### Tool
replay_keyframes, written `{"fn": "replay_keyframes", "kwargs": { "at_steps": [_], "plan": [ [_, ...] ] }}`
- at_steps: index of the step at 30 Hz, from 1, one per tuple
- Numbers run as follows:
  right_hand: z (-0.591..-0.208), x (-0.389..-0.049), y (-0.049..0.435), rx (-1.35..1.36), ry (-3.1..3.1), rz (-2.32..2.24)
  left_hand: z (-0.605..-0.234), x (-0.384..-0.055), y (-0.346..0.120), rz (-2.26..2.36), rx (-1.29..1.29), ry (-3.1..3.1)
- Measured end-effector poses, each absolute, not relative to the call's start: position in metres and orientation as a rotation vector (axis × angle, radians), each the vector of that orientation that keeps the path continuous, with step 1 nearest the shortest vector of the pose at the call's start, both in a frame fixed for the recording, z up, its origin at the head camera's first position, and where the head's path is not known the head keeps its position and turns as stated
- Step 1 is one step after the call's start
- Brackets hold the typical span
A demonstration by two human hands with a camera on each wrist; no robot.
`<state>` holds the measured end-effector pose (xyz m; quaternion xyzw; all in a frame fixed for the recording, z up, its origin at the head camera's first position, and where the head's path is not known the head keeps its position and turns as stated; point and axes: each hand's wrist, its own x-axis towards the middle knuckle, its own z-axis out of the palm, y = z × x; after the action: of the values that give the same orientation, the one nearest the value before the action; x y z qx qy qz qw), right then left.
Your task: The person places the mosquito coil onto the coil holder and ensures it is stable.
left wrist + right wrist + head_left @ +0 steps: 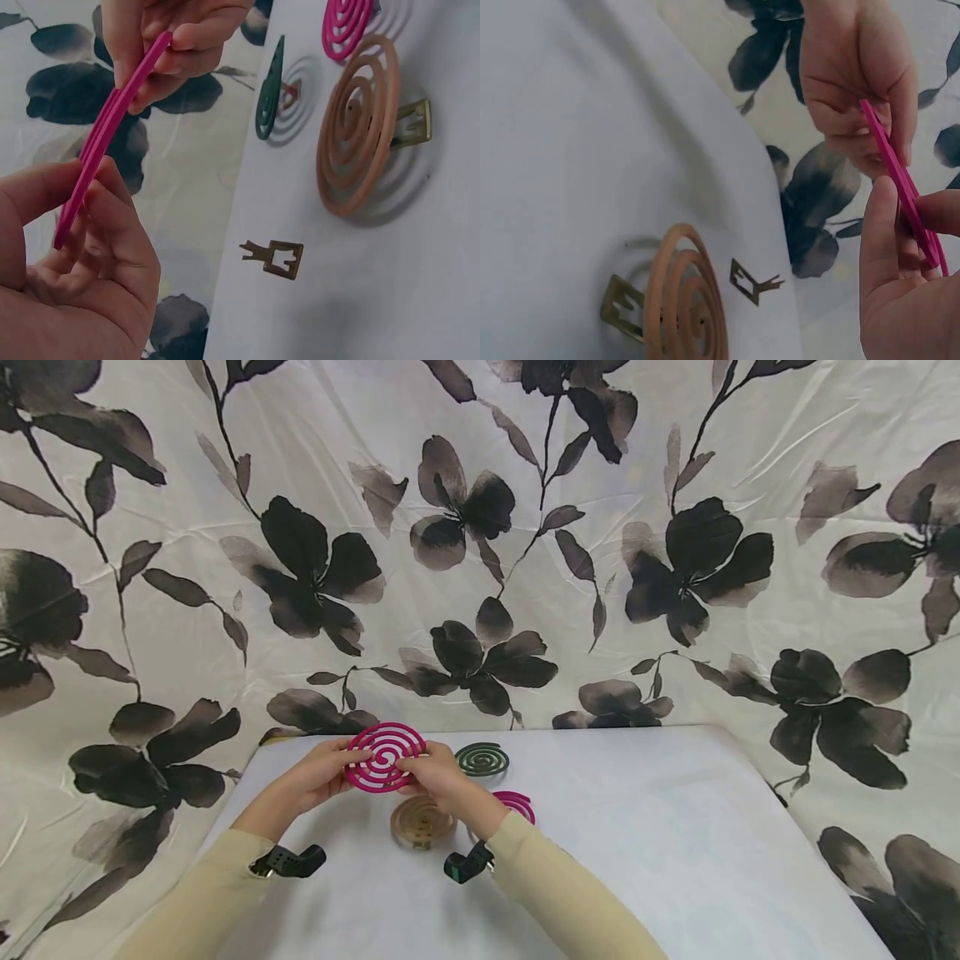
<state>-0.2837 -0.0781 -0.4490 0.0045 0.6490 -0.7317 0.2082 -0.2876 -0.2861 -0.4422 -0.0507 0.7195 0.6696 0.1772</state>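
Note:
Both hands hold a pink mosquito coil [385, 758] up above the far left part of the table. My left hand [321, 774] pinches its left edge, thumb on the near face and fingers behind. On the opposite edge, my right hand [438, 774] pinches it the same way. Seen edge-on in the left wrist view, the coil [112, 131] is a thin tilted disc. Below the hands, a brown coil [360, 127] sits raised on a brass-coloured metal stand [411, 139]. A loose metal stand [267, 255] lies flat beside it.
A green coil [482, 760] on its own stand is behind the right hand. A second pink coil [519, 802] is partly hidden by the right forearm. The white table [675, 843] reaches back to a floral cloth [480, 560]. Black bands [294, 862] circle both wrists.

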Motion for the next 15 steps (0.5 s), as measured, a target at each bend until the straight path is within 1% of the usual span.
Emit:
{"fn": "replay_keyframes", "kwargs": {
  "at_steps": [15],
  "plan": [
    [-0.461,-0.31,-0.091,0.121,1.847,-2.052,-0.457,-0.313,-0.287,1.935,-0.171,2.02]
  ]
}}
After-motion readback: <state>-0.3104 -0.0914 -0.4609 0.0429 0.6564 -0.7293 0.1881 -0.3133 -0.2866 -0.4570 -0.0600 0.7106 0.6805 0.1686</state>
